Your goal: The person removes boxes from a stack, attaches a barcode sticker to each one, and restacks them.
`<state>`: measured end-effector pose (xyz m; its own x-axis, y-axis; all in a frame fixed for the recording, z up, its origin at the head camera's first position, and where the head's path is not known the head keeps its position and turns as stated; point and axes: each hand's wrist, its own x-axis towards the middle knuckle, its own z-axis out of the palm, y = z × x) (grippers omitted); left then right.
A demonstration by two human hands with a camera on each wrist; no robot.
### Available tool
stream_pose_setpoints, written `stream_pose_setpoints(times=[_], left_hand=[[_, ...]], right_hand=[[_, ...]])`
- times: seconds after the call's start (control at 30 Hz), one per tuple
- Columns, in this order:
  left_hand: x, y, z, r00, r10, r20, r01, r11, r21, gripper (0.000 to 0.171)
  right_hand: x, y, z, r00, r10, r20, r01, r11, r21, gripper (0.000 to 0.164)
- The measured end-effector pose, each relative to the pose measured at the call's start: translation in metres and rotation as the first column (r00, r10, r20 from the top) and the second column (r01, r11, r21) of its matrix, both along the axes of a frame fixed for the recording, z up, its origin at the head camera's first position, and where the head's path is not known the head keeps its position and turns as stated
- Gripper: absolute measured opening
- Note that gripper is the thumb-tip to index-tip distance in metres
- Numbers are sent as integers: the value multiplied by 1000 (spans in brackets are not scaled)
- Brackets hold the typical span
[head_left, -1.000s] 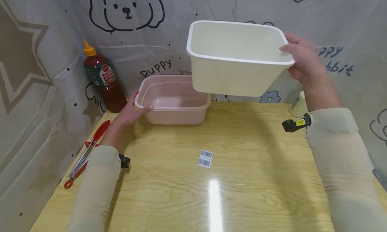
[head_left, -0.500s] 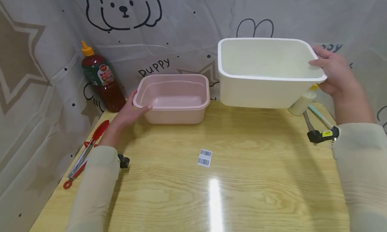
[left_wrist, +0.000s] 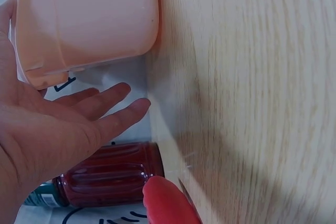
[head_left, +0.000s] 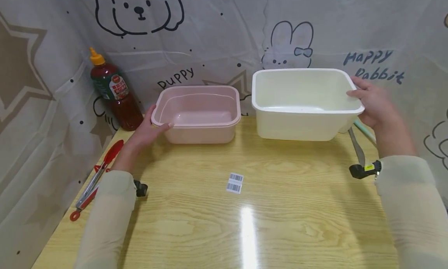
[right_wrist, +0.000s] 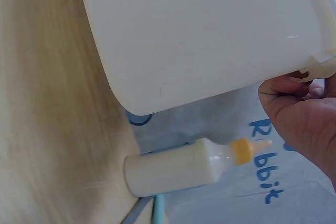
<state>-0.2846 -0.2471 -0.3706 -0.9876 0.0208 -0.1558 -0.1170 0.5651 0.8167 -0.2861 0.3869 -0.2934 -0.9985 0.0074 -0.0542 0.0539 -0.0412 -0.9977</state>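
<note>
A pink plastic bin (head_left: 203,134) stands at the back of the table, left of centre. My left hand (head_left: 142,132) holds its left end, thumb over the rim; the left wrist view shows the other fingertips (left_wrist: 137,107) spread off the wall. To its right is a larger white plastic bin (head_left: 297,125), level and close over the table's back edge. My right hand (head_left: 376,103) grips its right rim, thumb inside and fingers curled underneath, as the right wrist view also shows. Both bins are empty inside.
A red sauce bottle (head_left: 117,94) stands in the back left corner, with red-tipped tongs (head_left: 96,179) before it. Behind the white bin are a yellow-capped bottle (right_wrist: 173,171) and a grey-handled utensil (head_left: 357,146) beside a teal stick (head_left: 364,130). A barcode label (head_left: 235,183) lies mid-table.
My right hand has carried the white bin rightward, away from over the pink bin, and then lowered it toward the table. My left hand and the pink bin have stayed in place.
</note>
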Motion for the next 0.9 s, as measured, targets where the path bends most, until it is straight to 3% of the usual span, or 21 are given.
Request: stream_pose_setpoints(times=[0.17, 0.4, 0.67, 0.9], left_hand=[[0, 0, -1, 1000, -5, -3, 5, 1000, 22, 105], [-3, -1, -6, 1000, -17, -8, 17, 999, 40, 105], [-3, -1, -6, 999, 4, -33, -3, 1000, 23, 111], [1, -1, -5, 1000, -8, -13, 8, 1000, -17, 104]], right_hand=[[-4, -5, -20, 1000, 4, 20, -5, 998, 69, 67], [-9, -5, -41, 998, 2, 59, -7, 997, 75, 67], [-10, -10, -49, 995, -92, 37, 92, 996, -1, 61], [-12, -15, -51, 986, -153, 61, 147, 984, 101, 59]])
